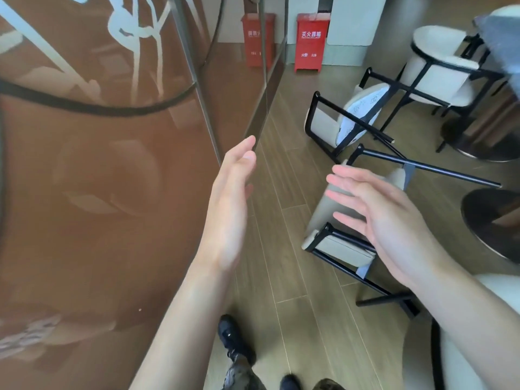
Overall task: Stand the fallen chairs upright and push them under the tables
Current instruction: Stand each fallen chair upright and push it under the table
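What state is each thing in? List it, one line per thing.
Near cream-cushioned black-framed chair: fallen on its side.
Far cream-cushioned black-framed chair: fallen, legs sticking out.
Upright cream armchair: standing by the table.
Red fire-extinguisher box: standing, closed.
Left hand: open, empty.
Right hand: open, empty.

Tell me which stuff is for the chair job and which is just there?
For the job:
near fallen chair
far fallen chair
table base
left hand, open
right hand, open

Just there:
upright chair
red box
brown wall panel
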Motion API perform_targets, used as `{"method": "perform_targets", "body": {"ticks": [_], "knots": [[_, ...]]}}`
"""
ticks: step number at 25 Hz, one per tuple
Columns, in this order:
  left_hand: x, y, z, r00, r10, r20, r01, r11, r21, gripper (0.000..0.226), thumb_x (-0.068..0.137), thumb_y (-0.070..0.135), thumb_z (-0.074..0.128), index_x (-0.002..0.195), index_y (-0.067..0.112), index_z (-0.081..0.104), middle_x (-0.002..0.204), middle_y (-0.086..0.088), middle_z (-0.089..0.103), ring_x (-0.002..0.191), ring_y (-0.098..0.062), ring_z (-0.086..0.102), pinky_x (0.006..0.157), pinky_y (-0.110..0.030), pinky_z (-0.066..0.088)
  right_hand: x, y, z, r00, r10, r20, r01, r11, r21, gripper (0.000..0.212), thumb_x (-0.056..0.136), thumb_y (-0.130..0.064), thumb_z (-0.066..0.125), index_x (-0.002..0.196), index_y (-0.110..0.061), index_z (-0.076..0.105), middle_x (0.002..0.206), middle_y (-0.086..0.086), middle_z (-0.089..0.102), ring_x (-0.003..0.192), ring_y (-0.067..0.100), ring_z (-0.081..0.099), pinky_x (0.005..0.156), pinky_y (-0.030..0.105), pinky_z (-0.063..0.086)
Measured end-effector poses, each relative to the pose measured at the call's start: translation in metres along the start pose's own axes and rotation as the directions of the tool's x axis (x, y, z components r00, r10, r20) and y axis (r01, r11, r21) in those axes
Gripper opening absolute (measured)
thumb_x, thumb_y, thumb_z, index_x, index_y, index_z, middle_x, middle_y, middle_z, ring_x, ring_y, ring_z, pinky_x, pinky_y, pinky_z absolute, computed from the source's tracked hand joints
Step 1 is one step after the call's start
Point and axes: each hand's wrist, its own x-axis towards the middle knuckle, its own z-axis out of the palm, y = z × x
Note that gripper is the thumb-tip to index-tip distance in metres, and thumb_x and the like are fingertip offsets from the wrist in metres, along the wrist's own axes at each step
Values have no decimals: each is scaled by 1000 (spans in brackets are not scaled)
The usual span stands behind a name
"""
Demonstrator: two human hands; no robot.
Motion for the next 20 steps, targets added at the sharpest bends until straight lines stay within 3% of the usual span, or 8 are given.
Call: {"method": "perform_targets", "body": {"ticks": [3, 10, 20], "knots": [[41, -6, -7, 999, -2, 39, 3, 1000, -14, 34, 91, 52, 41, 122, 52, 56, 141, 29, 52, 137, 4, 44, 120, -38, 33, 33, 0, 12, 999, 3, -37, -3, 1000, 3, 27, 100, -32, 55, 123, -35, 68, 126, -16, 69, 116, 2, 64, 104, 42, 49], [174, -9, -42, 988, -17, 156, 21, 1000, -19, 41, 92, 52, 44, 130, 45, 58, 142, 27, 53, 137, 1, 45, 120, -39, 32, 137, -12, 62, 982, 16, -190, -9, 999, 34, 21, 98, -34, 58, 112, -39, 72, 119, -18, 71, 111, 0, 66, 101, 40, 50], [316, -9, -57, 940, -55, 338, 53, 999, 15, 43, 87, 48, 43, 127, 45, 58, 141, 24, 54, 136, 1, 46, 119, -38, 33, 252, -28, 109, 939, 49, -342, -7, 992, 124, 22, 99, -31, 56, 113, -35, 73, 119, -14, 72, 110, 2, 67, 99, 38, 52]]}}
